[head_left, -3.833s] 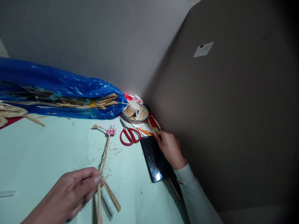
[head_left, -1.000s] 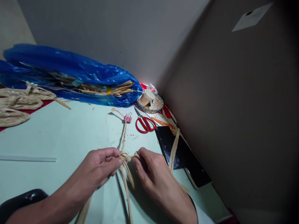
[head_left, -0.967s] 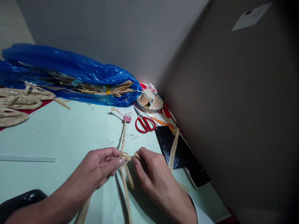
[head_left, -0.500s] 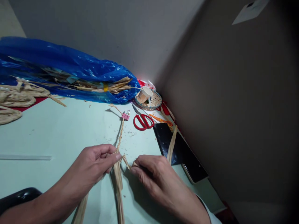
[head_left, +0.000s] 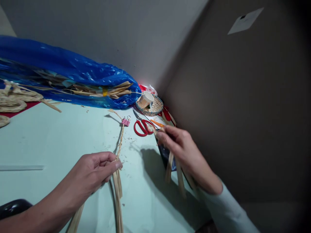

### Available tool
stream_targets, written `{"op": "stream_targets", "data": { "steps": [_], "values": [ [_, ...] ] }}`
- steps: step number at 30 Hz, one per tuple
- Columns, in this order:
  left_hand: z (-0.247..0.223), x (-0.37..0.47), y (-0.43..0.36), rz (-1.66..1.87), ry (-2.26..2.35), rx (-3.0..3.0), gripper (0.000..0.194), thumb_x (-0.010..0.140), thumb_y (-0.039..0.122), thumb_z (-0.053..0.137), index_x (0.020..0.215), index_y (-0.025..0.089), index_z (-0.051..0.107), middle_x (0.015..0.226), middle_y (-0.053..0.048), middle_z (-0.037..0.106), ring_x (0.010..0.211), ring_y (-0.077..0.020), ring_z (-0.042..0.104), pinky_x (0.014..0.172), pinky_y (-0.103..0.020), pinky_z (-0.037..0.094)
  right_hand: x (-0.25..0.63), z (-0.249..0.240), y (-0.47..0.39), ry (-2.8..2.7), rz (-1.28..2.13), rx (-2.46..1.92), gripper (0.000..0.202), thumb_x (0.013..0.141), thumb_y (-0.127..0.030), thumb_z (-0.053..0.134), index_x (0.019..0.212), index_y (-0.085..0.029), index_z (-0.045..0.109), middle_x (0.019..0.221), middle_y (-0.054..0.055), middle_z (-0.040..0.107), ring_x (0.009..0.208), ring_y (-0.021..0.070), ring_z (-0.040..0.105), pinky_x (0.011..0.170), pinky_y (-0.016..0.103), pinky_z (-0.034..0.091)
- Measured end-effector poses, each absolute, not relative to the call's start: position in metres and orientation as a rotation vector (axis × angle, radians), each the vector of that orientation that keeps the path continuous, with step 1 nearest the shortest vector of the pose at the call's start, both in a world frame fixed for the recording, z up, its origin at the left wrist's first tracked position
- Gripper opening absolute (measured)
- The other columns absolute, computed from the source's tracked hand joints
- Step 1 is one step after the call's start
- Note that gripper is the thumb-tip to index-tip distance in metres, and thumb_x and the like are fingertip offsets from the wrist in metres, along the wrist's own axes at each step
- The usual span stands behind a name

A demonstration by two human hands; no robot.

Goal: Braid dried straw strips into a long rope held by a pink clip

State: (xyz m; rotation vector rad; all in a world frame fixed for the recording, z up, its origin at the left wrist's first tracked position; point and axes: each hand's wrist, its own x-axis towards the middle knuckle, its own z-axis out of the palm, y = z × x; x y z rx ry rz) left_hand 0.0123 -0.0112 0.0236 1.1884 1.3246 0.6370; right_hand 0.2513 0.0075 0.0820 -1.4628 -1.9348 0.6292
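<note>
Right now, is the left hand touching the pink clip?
Apart. The head view shows a length of braid between the left hand and the pink clip.

The green table [head_left: 73, 139] is littered with crumbs [head_left: 131, 139]. With twelve farthest, a black object [head_left: 14, 208] is seen at eight o'clock, a strip [head_left: 21, 168] at nine, coils [head_left: 24, 95] at ten, a blue bag [head_left: 85, 71] at eleven, a clip [head_left: 126, 122] on a braid [head_left: 121, 136] at one, scissors [head_left: 140, 120] and basket [head_left: 158, 106] toward two, a partly hidden tablet [head_left: 163, 152] nearer three.
</note>
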Motion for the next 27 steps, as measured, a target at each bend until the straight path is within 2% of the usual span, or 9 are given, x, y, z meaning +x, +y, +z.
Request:
{"op": "stream_targets", "data": {
  "steps": [5,8,11,14,16,19,22,25,27],
  "values": [
    [0.029,0.013,-0.010,0.592,1.364,1.170,0.045,0.058,0.066,0.067,0.064,0.022,0.062,0.049,0.011,0.030,0.046,-0.0088,0.022,0.045,-0.024,0.016,0.311,0.106,0.064,-1.932,0.040,-1.628,0.016,0.084,-0.023,0.055,0.069,-0.019,0.054,0.064,-0.002,0.048,0.062,0.0134,0.042,0.058,0.027,0.030],
    [0.029,0.013,-0.008,0.579,1.369,1.152,0.045,0.054,0.066,0.067,0.061,0.023,0.061,0.046,0.011,0.029,0.045,-0.0085,0.021,0.045,-0.024,0.014,0.327,0.109,0.085,-1.913,-0.096,-1.662,0.008,0.080,-0.013,0.054,0.077,-0.017,0.060,0.071,0.001,0.060,0.066,0.0145,0.051,0.061,0.026,0.034],
    [0.025,0.013,-0.007,0.566,1.360,1.147,0.046,0.054,0.067,0.068,0.062,0.022,0.061,0.048,0.010,0.029,0.046,-0.0083,0.021,0.046,-0.024,0.013,0.332,0.104,0.093,-1.958,-0.193,-1.699,0.024,0.083,-0.006,0.051,0.095,-0.014,0.070,0.081,0.006,0.071,0.072,0.0169,0.061,0.068,0.026,0.039],
    [0.021,0.012,-0.009,0.583,1.340,1.162,0.046,0.058,0.066,0.070,0.065,0.022,0.061,0.050,0.011,0.027,0.047,-0.0080,0.019,0.047,-0.024,0.010,0.335,0.098,0.097,-1.975,-0.307,-1.781,0.034,0.090,-0.004,0.045,0.107,-0.011,0.074,0.087,0.012,0.075,0.075,0.0205,0.065,0.072,0.029,0.042],
    [0.020,0.011,-0.011,0.619,1.316,1.175,0.043,0.064,0.064,0.070,0.066,0.021,0.061,0.051,0.011,0.025,0.048,-0.0079,0.017,0.048,-0.025,0.008,0.336,0.097,0.097,-1.972,-0.390,-1.830,0.044,0.092,-0.002,0.042,0.125,-0.011,0.070,0.095,0.014,0.076,0.082,0.0232,0.067,0.074,0.031,0.044],
    [0.021,0.011,-0.015,0.652,1.295,1.166,0.040,0.069,0.060,0.069,0.067,0.021,0.060,0.053,0.012,0.025,0.051,-0.0081,0.015,0.050,-0.026,0.007,0.332,0.102,0.090,-1.991,-0.506,-1.874,0.054,0.093,-0.002,0.044,0.144,-0.013,0.057,0.120,0.017,0.072,0.104,0.0272,0.064,0.084,0.034,0.045],
    [0.021,0.010,-0.016,0.654,1.277,1.137,0.041,0.068,0.059,0.070,0.068,0.020,0.060,0.053,0.011,0.028,0.051,-0.0077,0.017,0.051,-0.025,0.007,0.317,0.103,0.065,-2.011,-0.572,-1.951,0.039,0.098,-0.008,0.048,0.133,-0.013,0.063,0.128,0.018,0.068,0.115,0.0311,0.060,0.090,0.037,0.042],
    [0.022,0.011,-0.016,0.658,1.268,1.113,0.042,0.067,0.060,0.070,0.067,0.019,0.059,0.053,0.012,0.031,0.050,-0.0071,0.018,0.050,-0.024,0.008,0.296,0.089,0.026,-2.063,-0.503,-2.080,0.024,0.104,-0.021,0.049,0.098,-0.016,0.072,0.093,0.011,0.074,0.085,0.0254,0.067,0.072,0.033,0.041],
    [0.024,0.012,-0.017,0.656,1.262,1.106,0.042,0.067,0.060,0.070,0.066,0.020,0.059,0.052,0.012,0.030,0.050,-0.0068,0.016,0.050,-0.023,0.007,0.285,0.073,0.003,-2.108,-0.429,-2.146,0.022,0.103,-0.033,0.057,0.093,-0.018,0.069,0.087,0.008,0.073,0.076,0.0232,0.068,0.063,0.032,0.038]
  ]
}}
